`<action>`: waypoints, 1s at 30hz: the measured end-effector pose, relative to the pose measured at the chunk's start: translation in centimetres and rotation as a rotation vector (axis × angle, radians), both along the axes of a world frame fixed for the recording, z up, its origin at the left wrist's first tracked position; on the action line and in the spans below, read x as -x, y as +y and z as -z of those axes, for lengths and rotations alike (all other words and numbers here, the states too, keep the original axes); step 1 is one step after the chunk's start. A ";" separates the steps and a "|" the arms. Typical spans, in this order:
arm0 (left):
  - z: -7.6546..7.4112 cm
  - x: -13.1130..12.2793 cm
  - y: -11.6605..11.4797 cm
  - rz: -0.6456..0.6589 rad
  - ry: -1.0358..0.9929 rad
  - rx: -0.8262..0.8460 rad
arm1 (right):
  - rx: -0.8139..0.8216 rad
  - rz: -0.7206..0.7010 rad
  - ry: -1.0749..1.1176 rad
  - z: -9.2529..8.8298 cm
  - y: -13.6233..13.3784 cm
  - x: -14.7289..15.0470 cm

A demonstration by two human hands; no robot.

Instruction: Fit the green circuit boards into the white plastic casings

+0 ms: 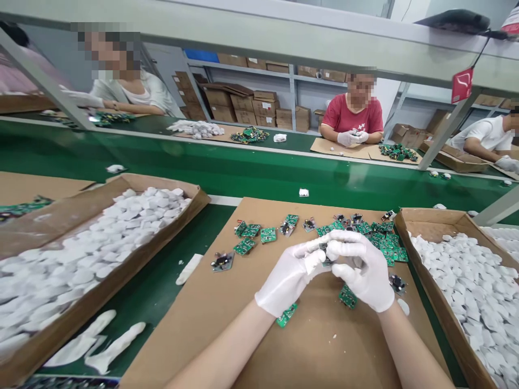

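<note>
Both of my hands wear white gloves and meet over the cardboard sheet. My left hand is closed on a small circuit board, mostly hidden by the fingers. From the other side, the fingertips of my right hand pinch the same board. Something white shows between the hands, but I cannot tell whether it is a glove finger or a separate piece. Beneath them lie a green circuit board and another board by my left wrist. A pile of green boards sits behind my right hand.
Cardboard trays with white pieces stand at left and right. Loose boards lie on the sheet's far left. White gloves rest on the green bench. Beyond the green conveyor, people work under a metal beam.
</note>
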State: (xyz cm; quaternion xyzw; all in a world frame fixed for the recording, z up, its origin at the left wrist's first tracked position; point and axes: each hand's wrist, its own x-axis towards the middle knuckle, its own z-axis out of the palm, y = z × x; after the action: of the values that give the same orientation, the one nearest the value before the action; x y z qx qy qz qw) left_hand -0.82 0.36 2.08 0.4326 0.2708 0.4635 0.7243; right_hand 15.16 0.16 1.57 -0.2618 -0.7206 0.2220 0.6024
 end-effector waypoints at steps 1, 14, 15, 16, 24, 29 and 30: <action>-0.1 -0.1 0.0 0.011 -0.005 0.002 | 0.033 -0.004 0.023 -0.1 -0.1 0.0; 1.0 0.2 -0.2 -0.153 0.231 -0.098 | 0.339 -0.024 0.223 0.4 0.0 1.6; 1.0 0.2 -0.3 -0.165 0.263 -0.114 | 0.337 -0.010 0.207 0.4 0.0 1.6; 0.9 0.1 -0.3 -0.176 0.286 -0.130 | 0.333 0.002 0.195 0.4 0.1 1.6; 0.2 -0.2 -0.5 -0.190 0.298 -0.132 | 0.371 0.004 0.165 0.1 0.0 1.4; -0.1 -0.2 -0.6 -0.088 0.173 -0.138 | 0.548 -0.150 0.225 0.0 -0.2 0.5; -0.2 -0.2 -0.6 -0.058 0.139 -0.131 | 0.563 -0.168 0.235 0.0 -0.2 0.4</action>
State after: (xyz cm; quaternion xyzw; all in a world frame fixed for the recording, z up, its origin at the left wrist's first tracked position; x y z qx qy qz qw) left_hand -0.59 -0.28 2.24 0.5022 0.3019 0.4701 0.6600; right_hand 14.81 -0.07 1.60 -0.3303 -0.5753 0.4908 0.5648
